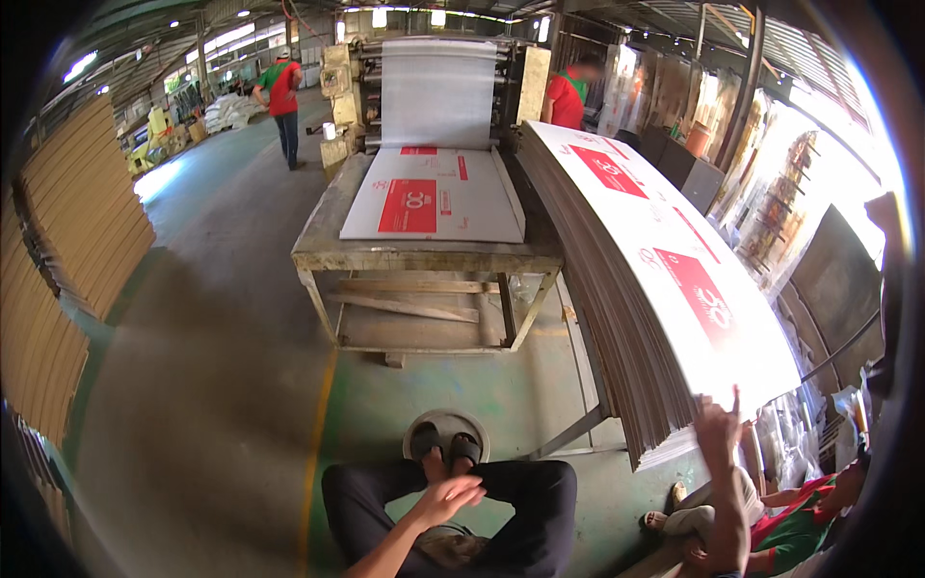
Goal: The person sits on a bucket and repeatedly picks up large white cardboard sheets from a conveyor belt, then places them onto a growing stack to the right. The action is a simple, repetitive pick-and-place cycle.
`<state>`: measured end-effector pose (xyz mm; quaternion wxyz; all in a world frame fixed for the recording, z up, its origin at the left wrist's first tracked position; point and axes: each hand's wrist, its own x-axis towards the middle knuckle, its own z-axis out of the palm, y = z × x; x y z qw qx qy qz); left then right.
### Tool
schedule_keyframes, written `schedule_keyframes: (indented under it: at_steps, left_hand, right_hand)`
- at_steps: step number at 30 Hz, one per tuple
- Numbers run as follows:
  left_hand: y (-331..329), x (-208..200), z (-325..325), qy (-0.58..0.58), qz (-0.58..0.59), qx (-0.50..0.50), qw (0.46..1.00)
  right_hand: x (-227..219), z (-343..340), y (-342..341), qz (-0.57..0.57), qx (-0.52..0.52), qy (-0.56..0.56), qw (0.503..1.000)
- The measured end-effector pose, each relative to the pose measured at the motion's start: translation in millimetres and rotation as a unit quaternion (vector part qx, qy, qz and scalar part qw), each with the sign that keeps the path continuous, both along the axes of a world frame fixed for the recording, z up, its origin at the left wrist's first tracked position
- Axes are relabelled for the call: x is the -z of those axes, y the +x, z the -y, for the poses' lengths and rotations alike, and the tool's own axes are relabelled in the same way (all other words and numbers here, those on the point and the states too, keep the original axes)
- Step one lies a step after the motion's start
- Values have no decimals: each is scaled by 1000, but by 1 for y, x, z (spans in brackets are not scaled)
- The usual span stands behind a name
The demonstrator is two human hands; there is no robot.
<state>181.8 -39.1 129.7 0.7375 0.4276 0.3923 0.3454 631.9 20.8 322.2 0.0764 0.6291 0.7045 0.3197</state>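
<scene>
My left hand [451,498] hovers over my lap, fingers loosely stretched toward the right; I see nothing held in it. My right hand [719,433] is raised at the near end of a tall stack of printed white sheets [674,250], one finger pointing up and the others partly bent. Its fingertips overlap the stack's near edge; whether they touch the top sheet I cannot tell. The top sheet carries red blocks with white print. Ahead, a similar red-and-white sheet [482,207] lies flat on a metal table [424,260] before a roller machine [530,85].
A seated person [809,520] in red and green is close at my lower right. Another person [282,101] stands at the far left, and one [567,96] is behind the machine. Brown board stacks [77,222] line the left. My sandalled feet rest on a round base [482,424].
</scene>
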Motion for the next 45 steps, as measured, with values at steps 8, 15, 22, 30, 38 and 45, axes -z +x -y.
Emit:
schedule_keyframes:
  at_steps: [8,15,22,30,38,45]
  left_hand:
    - [52,-102,-78,10,110,2,994]
    - [-107,-95,-4,-22,-30,-95,995]
    - [-227,-71,80,-79,-90,-167,979]
    - [-267,-49,126,0,-163,-410,898]
    - [-264,3,189,-58,-173,-459,870]
    - [-269,14,218,26,-194,-479,856]
  right_hand:
    - [41,50,-131,-388,-207,-126,889]
    - [109,205,111,-87,247,146,954]
    - [122,256,-21,-232,390,45,890]
    - [127,115,-111,-499,316,44,806]
    - [205,106,-98,-498,258,-31,828]
    - [209,157,-86,-500,255,-25,827]
